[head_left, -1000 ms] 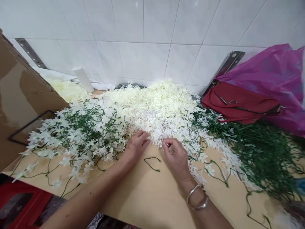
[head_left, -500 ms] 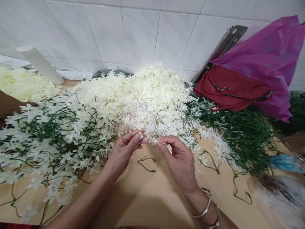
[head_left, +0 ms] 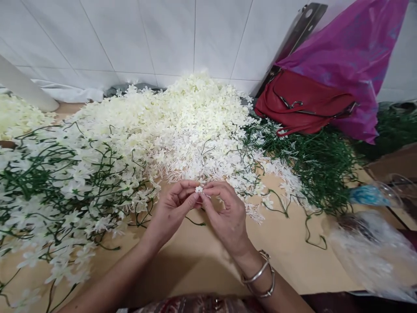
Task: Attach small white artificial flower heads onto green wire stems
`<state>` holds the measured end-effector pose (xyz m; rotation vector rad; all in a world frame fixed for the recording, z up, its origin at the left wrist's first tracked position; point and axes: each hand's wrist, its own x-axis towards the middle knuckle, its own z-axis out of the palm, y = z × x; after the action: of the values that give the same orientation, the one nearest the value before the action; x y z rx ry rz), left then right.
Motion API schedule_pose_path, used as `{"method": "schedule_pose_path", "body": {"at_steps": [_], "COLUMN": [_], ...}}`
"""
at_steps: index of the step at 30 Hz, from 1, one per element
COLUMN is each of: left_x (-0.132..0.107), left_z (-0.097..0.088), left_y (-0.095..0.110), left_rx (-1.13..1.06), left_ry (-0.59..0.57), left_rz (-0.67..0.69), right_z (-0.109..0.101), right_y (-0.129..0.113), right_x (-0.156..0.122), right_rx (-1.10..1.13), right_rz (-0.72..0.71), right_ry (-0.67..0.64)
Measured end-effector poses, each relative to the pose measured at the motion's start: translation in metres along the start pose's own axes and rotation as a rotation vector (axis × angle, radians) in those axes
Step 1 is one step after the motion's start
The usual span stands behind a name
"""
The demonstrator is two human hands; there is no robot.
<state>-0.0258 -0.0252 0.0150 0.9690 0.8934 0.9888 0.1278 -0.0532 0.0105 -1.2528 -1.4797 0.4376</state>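
A small white artificial flower is pinched between the thumb and fingers of my left hand. My right hand, with metal bangles at its wrist, meets it at the same spot, its thumb and forefinger closed. The thin white stamen in those fingers is mostly hidden now. Just beyond my fingertips lies a heap of thin white stamens, with a tall mound of cream-white petals behind. A green stem rests on the table beneath my hands.
Finished-looking white flowers on green stems spread across the left. Green stems are piled at the right. A red handbag and a purple plastic bag lean by the tiled wall. Clear plastic wrapping lies at the table's right edge.
My two hands have come together, bringing the white stamen in my right fingers up to the small flower in my left. The view has shifted slightly right and downward.
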Motion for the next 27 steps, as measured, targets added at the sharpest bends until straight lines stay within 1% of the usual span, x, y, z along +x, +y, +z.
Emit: {"method": "schedule_pose_path", "body": {"at_steps": [3, 5, 7, 9, 13, 16, 19, 22, 25, 27], "left_x": [0.000, 0.001, 0.002, 0.003, 0.004, 0.004, 0.003, 0.002, 0.002, 0.002], "left_z": [0.001, 0.002, 0.002, 0.002, 0.001, -0.002, -0.003, -0.003, -0.001, 0.000], "left_y": [-0.003, -0.005, -0.007, -0.008, -0.010, -0.012, -0.013, -0.012, -0.011, -0.010], "left_rx": [0.039, 0.033, 0.025, 0.040, 0.094, 0.183, 0.242, 0.291, 0.320, 0.268], "left_ry": [-0.041, -0.024, 0.011, 0.022, 0.008, 0.099, 0.214, 0.266, 0.258, 0.227], "left_rz": [0.018, 0.043, 0.055, 0.045, 0.024, 0.082, 0.141, 0.158, 0.147, 0.114], "right_z": [0.000, 0.000, 0.001, 0.001, -0.002, -0.006, -0.007, -0.004, -0.003, -0.005], "right_y": [0.006, 0.007, 0.007, 0.007, 0.009, 0.009, 0.010, 0.010, 0.010, 0.010], "right_x": [-0.001, -0.002, -0.003, -0.003, -0.002, 0.000, 0.000, -0.002, -0.002, 0.000], "right_rx": [-0.113, -0.151, -0.131, -0.073, 0.051, 0.147, 0.272, 0.378, 0.388, 0.341], "right_rz": [-0.077, -0.116, -0.115, -0.071, 0.044, 0.098, 0.236, 0.360, 0.361, 0.337], "right_ry": [0.000, -0.017, -0.021, 0.000, 0.035, 0.025, -0.034, -0.110, -0.131, -0.122]}}
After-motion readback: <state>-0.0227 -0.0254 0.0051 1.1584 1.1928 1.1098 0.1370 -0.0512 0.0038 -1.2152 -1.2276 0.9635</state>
